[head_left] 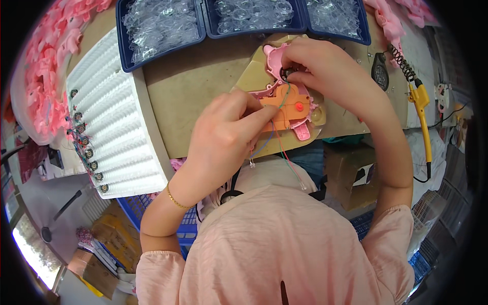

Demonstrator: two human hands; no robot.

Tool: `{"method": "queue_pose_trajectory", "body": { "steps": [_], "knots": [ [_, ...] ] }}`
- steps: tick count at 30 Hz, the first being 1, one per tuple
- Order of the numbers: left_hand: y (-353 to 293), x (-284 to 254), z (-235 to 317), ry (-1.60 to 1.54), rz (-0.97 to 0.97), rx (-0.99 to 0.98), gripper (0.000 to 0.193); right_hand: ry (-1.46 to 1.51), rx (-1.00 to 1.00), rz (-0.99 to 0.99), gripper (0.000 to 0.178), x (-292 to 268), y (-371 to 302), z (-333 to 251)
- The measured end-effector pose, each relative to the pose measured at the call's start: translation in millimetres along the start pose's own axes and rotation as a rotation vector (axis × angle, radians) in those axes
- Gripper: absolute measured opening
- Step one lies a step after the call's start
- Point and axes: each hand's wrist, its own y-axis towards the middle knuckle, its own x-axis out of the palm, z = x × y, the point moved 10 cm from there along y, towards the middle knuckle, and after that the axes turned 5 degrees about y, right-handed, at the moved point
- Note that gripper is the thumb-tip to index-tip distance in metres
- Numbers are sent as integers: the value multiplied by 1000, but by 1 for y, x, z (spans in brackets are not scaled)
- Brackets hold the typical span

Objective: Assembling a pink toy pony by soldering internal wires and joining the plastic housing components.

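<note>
On a tan holder (250, 71) lies a pink toy shell half (302, 132) with an orange plastic housing (290, 109) set in it. The housing carries a small red knob (299, 107). My right hand (325, 63) is closed, fingertips on a small round black part (285, 74) like a speaker, at the shell's upper section. My left hand (223, 127) pinches at the housing's left side, where a green wire runs; what lies between its fingers is partly hidden. Red, green and blue wires (282, 152) hang over the table's near edge, with small clear tips.
Blue bins (203, 20) of clear plastic parts line the back. At left stands a ridged white foam tray (119, 112) with several small round wired parts, beside bagged pink shells (38, 76). A yellow-handled tool (420, 101) hangs from a coiled cord at right.
</note>
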Motion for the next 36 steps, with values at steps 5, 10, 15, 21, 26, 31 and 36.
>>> {"method": "queue_pose_trajectory", "body": {
  "steps": [5, 10, 15, 21, 26, 31, 36],
  "knots": [
    [1, -1, 4, 16, 6, 26, 28, 2, -18, 8, 17, 0, -2, 1],
    [0, 1, 1, 19, 0, -1, 29, 20, -61, -61, 17, 5, 4, 2],
    [0, 2, -2, -6, 1, -24, 26, -111, -40, 71, 12, -6, -4, -11],
    [1, 2, -1, -7, -2, -21, 23, -111, -23, -73, 10, 2, 5, 0],
    [0, -1, -2, 14, 29, -46, 22, -22, -13, 117, 9, -7, -13, -4],
    [0, -1, 7, 45, 24, -12, 20, 725, 552, 21, 9, 26, -83, -25],
    [-6, -2, 8, 133, 27, 69, 33, 1076, 800, -215, 6, 59, -94, -22]
  ]
}}
